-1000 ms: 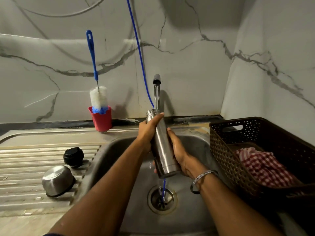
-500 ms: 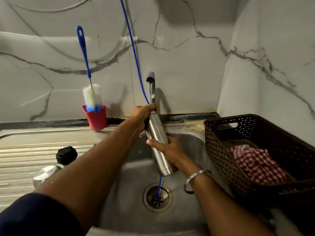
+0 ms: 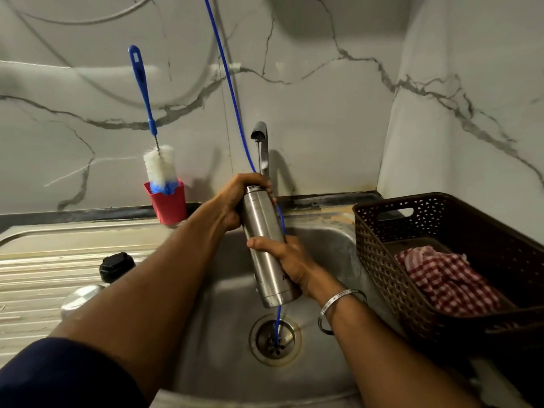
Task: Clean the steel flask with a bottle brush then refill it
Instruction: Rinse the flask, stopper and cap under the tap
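- Head view: the steel flask (image 3: 266,245) is held tilted over the sink (image 3: 329,240), its open mouth up just under the tap (image 3: 260,134), where a thin stream of water seems to run down towards it.
- The left hand (image 3: 235,201) is wrapped round the flask's neck; the right hand (image 3: 290,262) is curled round the middle of its body. Both grip firmly.
- The bottle brush (image 3: 160,169) stands head-up in a red cup (image 3: 169,204), well to the left of the flask against the wall.
- The black cap (image 3: 116,266) and a steel cup (image 3: 79,298) lie left of the flask on the draining board, so the flask is not yet closed.
- A blue hose (image 3: 232,92) runs behind the flask into the drain (image 3: 275,338).
- My guess: brushing looks finished and this is rinsing or refilling; capping is left.
- Right of the flask sits a brown basket (image 3: 441,219) holding a checked cloth (image 3: 447,278).
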